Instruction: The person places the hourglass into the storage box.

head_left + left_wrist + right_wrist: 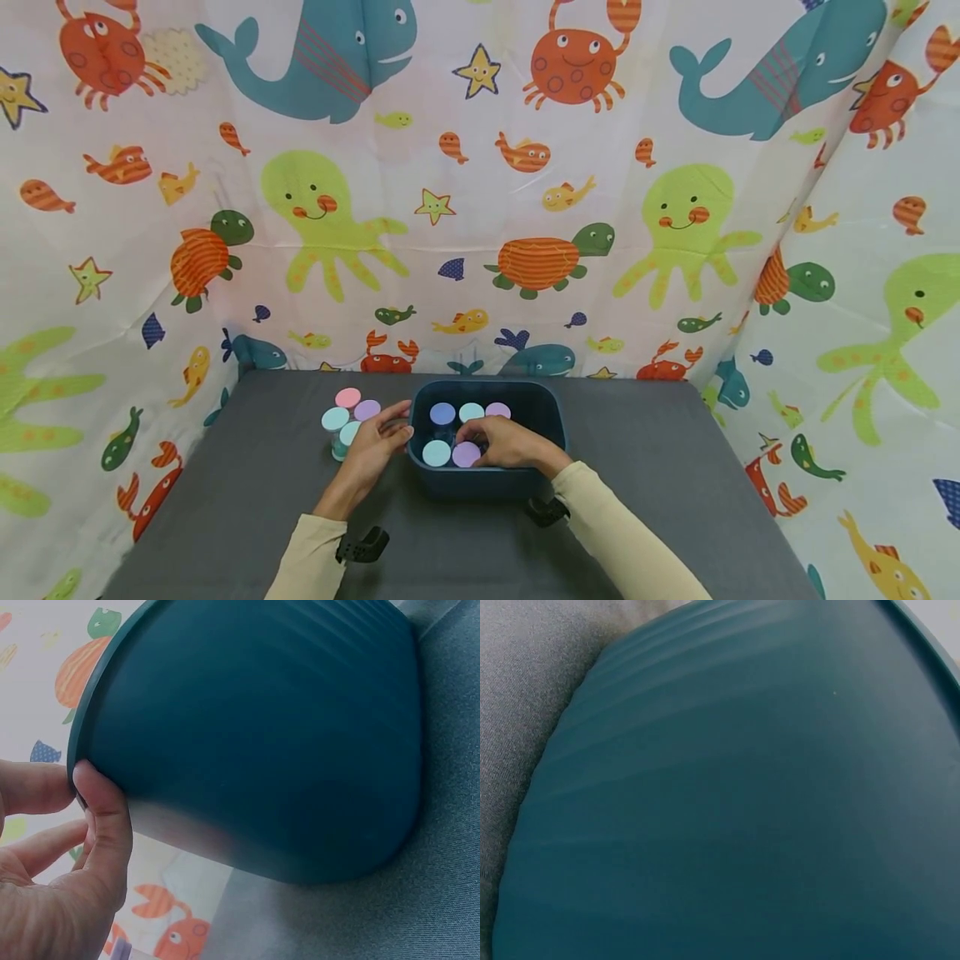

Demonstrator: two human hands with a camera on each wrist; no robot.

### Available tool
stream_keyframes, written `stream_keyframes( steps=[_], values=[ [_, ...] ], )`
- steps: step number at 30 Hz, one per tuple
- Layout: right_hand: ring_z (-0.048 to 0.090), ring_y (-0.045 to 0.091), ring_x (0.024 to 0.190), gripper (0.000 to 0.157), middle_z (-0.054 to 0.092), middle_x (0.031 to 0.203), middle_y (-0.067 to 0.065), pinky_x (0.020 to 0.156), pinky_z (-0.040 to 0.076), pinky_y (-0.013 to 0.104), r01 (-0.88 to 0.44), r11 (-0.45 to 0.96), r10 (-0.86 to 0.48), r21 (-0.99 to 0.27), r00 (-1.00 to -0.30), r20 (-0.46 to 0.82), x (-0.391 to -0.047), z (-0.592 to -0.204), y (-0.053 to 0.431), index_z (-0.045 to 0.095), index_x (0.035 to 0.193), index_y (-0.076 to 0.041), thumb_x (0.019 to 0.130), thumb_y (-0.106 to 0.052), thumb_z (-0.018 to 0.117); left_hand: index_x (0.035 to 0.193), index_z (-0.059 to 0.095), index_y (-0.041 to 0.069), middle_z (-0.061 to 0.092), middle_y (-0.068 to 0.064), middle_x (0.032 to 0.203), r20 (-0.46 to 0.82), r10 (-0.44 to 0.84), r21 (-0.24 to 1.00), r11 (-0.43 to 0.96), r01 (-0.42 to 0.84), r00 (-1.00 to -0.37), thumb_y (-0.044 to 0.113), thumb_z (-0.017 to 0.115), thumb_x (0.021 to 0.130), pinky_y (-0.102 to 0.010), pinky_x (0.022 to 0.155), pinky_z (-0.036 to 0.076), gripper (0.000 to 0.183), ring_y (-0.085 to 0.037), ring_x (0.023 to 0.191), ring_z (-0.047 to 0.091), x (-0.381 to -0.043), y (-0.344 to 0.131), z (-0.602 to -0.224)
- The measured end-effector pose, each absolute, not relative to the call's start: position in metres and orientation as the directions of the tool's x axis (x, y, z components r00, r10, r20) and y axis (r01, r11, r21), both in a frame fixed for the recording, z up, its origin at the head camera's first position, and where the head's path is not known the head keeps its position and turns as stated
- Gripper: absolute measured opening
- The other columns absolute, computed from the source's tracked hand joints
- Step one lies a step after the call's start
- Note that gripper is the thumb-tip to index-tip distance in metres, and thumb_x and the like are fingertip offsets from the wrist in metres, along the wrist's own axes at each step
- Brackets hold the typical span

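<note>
A dark teal plastic bin [487, 483] stands on the table, holding several small jars with pastel lids. My left hand [377, 442] pinches its left rim; the left wrist view shows the thumb [105, 806] on the outer wall and a finger over the other side. My right hand [504, 442] reaches into the bin, fingers curled around a jar with a purple lid [466, 454] near the front wall. Beside it are jars with a pale aqua lid [437, 453] and a blue lid [442, 414]. Only the bin's outer wall [727, 795] fills the right wrist view.
Left of the bin, behind my left hand, several more jars cluster, with a pink lid [348, 397], a purple lid [367, 409] and an aqua lid [335, 418]. The grey table [645, 500] meets a sea-animal curtain [465, 217] at the back and sides.
</note>
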State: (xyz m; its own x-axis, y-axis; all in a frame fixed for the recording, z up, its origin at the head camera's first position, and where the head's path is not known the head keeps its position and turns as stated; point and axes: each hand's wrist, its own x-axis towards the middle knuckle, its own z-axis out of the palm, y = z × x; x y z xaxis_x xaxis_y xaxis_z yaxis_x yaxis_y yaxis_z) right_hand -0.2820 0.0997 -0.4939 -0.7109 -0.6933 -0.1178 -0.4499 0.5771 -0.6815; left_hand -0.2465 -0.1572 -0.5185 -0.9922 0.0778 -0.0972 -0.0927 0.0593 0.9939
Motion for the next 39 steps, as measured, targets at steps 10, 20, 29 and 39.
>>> stream_keyframes(
  steps=[10,20,29,39],
  values=[
    [0.063,0.024,0.109,0.038,0.068,0.117,0.005,0.099,0.05,0.04,-0.432,0.532,-0.711,-0.728,-0.696,-0.106,-0.284,-0.497,0.106,0.063,0.123,-0.013,0.089,-0.029,0.072,0.141,0.051,0.013,0.052,-0.014,0.139,-0.098,0.07,0.994,0.055,-0.094,-0.993,0.008,0.06,0.096,-0.025,0.082,0.053,0.046,-0.033,0.118,0.056,-0.249,-0.157,-0.523],
    [0.064,0.02,0.107,0.033,0.068,0.118,0.01,0.094,0.054,0.04,-0.386,0.503,-0.596,-0.773,-0.803,0.013,-0.273,-0.474,0.114,0.062,0.123,-0.009,0.094,-0.024,0.066,0.142,0.051,0.012,0.052,-0.015,0.14,-0.087,0.068,0.995,0.048,-0.084,-0.994,0.008,0.06,0.096,-0.026,0.083,0.054,0.047,-0.037,0.121,0.055,-0.25,-0.158,-0.525],
    [0.065,0.018,0.105,0.025,0.069,0.115,0.008,0.088,0.055,0.034,-0.403,0.449,-0.511,-0.798,-0.848,0.141,-0.263,-0.459,0.129,0.064,0.119,-0.015,0.094,-0.021,0.066,0.142,0.051,0.012,0.052,-0.014,0.138,-0.087,0.066,0.996,0.042,-0.085,-0.994,0.007,0.06,0.096,-0.027,0.082,0.054,0.047,-0.038,0.12,0.054,-0.249,-0.157,-0.525],
    [0.065,0.02,0.106,0.024,0.069,0.115,0.004,0.092,0.055,0.039,-0.331,0.446,-0.306,-0.832,-0.93,0.206,-0.255,-0.451,0.156,0.066,0.117,-0.016,0.094,-0.026,0.066,0.142,0.052,0.013,0.053,-0.014,0.138,-0.076,0.061,0.996,0.054,-0.073,-0.995,0.007,0.061,0.095,-0.027,0.082,0.054,0.048,-0.032,0.115,0.058,-0.247,-0.158,-0.523]
  ],
)
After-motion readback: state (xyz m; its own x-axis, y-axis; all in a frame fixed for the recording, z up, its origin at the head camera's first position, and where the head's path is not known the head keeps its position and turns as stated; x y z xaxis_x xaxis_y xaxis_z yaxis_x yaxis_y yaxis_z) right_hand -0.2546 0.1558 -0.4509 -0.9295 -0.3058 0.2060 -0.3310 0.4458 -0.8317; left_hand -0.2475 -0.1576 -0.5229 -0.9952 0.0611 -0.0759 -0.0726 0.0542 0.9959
